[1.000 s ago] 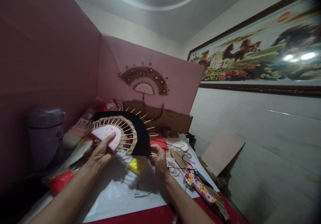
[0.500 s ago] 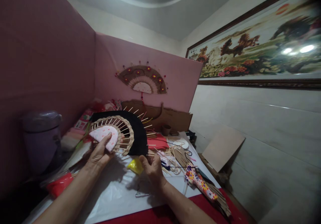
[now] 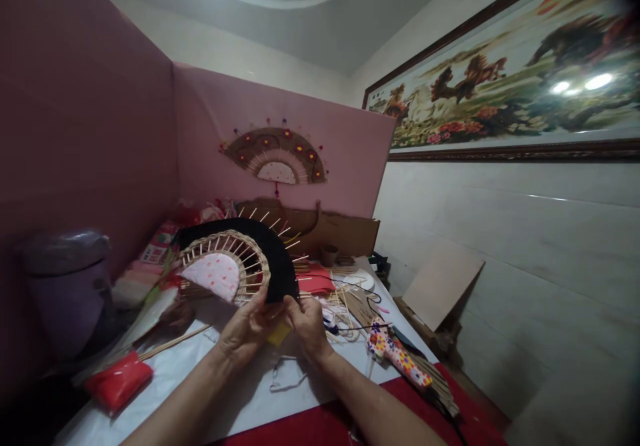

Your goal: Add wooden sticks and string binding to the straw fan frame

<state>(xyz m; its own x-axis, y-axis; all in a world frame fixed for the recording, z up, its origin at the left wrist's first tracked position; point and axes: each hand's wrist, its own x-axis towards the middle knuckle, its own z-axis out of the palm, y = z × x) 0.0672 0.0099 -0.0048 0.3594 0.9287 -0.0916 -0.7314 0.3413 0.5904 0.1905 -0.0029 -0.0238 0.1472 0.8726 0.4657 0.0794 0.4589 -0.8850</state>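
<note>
Held up over the table is a handmade fan (image 3: 277, 253) with a broad black band, thin wooden sticks poking past its outer edge, a woven cord ring and a white half-round base with pink spots. My left hand (image 3: 247, 326) grips the fan's lower edge by the woven ring, thumb on top and fingers underneath. My right hand (image 3: 304, 319) pinches the lower right corner of the black band, close beside the left. Beneath the hands, a yellow packet (image 3: 279, 333) is partly covered.
A flowered glue gun (image 3: 400, 359) lies on cardboard at the right. Loose sticks and cords (image 3: 345, 313), a red sheet (image 3: 315, 281) and a white disc (image 3: 360, 279) lie behind. A red packet (image 3: 119, 383) is at left; a finished fan (image 3: 280, 156) hangs on the pink board.
My left hand has moved right, from the spotted base to the fan's lower edge near my right hand. My right hand stays at the black band's corner. The view has shifted slightly.
</note>
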